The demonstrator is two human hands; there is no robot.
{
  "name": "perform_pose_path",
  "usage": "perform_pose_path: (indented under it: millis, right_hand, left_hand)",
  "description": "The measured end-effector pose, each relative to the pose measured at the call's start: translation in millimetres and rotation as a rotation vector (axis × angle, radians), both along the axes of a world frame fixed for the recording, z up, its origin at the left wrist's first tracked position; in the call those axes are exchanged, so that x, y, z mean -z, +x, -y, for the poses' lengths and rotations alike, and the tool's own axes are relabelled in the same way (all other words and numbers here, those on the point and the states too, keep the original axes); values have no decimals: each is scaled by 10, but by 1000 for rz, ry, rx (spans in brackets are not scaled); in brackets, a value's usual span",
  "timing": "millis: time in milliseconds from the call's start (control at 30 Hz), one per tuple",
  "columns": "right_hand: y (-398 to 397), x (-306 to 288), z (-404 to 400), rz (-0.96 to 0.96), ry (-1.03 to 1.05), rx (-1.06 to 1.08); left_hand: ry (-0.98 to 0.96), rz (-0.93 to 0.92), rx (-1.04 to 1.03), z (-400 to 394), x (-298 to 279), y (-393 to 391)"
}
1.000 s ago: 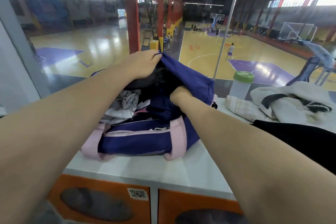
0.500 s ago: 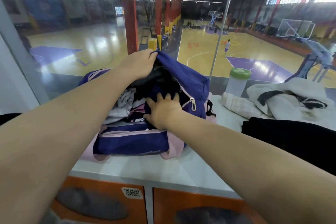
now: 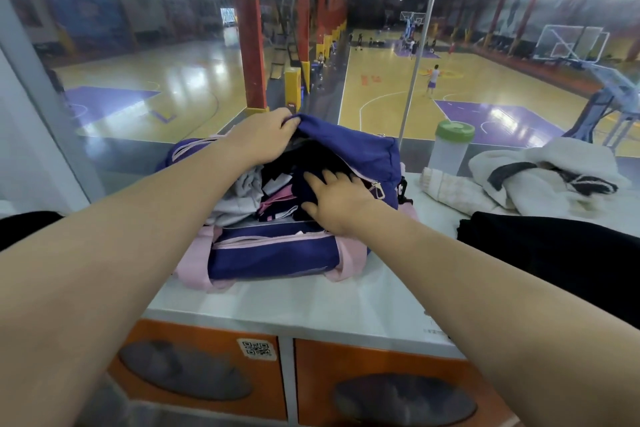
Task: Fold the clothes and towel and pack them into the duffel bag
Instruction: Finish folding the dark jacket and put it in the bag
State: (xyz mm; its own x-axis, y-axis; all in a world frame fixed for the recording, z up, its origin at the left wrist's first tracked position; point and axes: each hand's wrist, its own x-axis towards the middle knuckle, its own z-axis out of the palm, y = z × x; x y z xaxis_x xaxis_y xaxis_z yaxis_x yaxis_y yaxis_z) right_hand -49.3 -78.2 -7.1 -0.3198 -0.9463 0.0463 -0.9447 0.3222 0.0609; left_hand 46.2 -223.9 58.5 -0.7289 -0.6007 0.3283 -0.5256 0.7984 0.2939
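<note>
Your left hand [image 3: 263, 135] pinched on the raised far flap of the navy-and-pink fabric duffel bag [image 3: 277, 250] mid white counter [image 3: 311, 308], your right hand [image 3: 341, 199] spread flat on dark folded clothing [image 3: 304, 191] inside, white towel [image 3: 540, 180] heaped toward the counter's right end.

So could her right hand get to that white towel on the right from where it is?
Probably yes. The right hand lies flat and open on the clothes in the bag, holding nothing. The white towel lies in the open on the counter, with nothing between them that blocks the way.
</note>
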Motion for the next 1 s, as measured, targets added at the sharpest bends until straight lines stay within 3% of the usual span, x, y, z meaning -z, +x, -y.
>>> perform_pose_path:
  millis: [100, 400, 600, 800, 1000]
  right_hand:
    - [89, 37, -271, -20, -171, -71]
    - [171, -16, -1237, 9, -281, -26]
    - [-11, -54, -1960, 101, -395, 125]
    - [-463, 83, -2813, 238, -420, 418]
    - [-756, 205, -3323, 433, -474, 576]
  left_hand:
    - [-38, -14, -6, -173, 62, 104]
    - [-123, -209, 138, -1119, 391, 245]
    - [119, -311, 261, -2027, 551, -68]
    - [555, -117, 373, -3023, 722, -552]
    - [448, 80, 450, -3549, 827, -968]
